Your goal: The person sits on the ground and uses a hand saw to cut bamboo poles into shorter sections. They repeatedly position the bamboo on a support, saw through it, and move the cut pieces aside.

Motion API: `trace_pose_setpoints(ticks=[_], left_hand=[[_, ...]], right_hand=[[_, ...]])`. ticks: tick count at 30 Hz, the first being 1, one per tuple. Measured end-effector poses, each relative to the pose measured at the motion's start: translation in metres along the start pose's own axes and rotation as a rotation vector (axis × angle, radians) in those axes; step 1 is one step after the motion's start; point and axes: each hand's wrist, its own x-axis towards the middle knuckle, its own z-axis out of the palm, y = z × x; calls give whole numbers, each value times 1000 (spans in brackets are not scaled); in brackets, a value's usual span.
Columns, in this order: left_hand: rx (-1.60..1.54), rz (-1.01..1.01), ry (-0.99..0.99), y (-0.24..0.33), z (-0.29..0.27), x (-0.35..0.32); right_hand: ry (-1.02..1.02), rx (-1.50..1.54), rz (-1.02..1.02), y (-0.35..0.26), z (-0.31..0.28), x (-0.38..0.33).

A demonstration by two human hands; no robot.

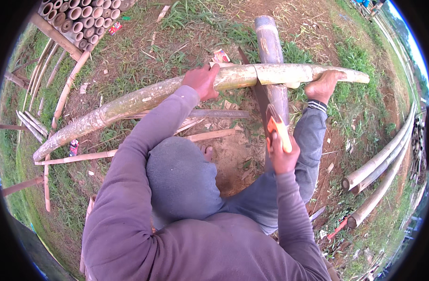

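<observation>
A long bamboo pole slants across in front of me, its right part lying over a thicker bamboo log. My left hand is wrapped over the pole, left of the crossing. In my right hand is the orange handle of a hand saw. Its dark blade stands against the pole beside the log, at a cut line across the bamboo; how deep the cut goes I cannot tell. My bare right foot presses on the pole near its right end.
Cut bamboo pieces are stacked at the far left. Several bamboo poles lie at the right, near a red-handled tool. Split bamboo strips lie under the pole on grass and bare soil. A thin bamboo frame stands at left.
</observation>
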Motion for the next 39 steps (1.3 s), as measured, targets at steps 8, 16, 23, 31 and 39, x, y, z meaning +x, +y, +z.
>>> trace_pose_setpoints(ticks=[8, 16, 23, 31, 39], left_hand=[[-18, 41, -82, 12, 2, 5], [-1, -6, -53, 8, -13, 4], [-6, 17, -71, 10, -3, -4], [5, 55, -10, 17, -13, 8], [-25, 55, -9, 23, -10, 3]], right_hand=[[21, -93, -152, 23, -10, -2], [23, -34, -39, 11, -2, 4], [-12, 33, 17, 18, -26, -36], [25, 127, 15, -6, 25, 45], [65, 164, -12, 21, -19, -27]])
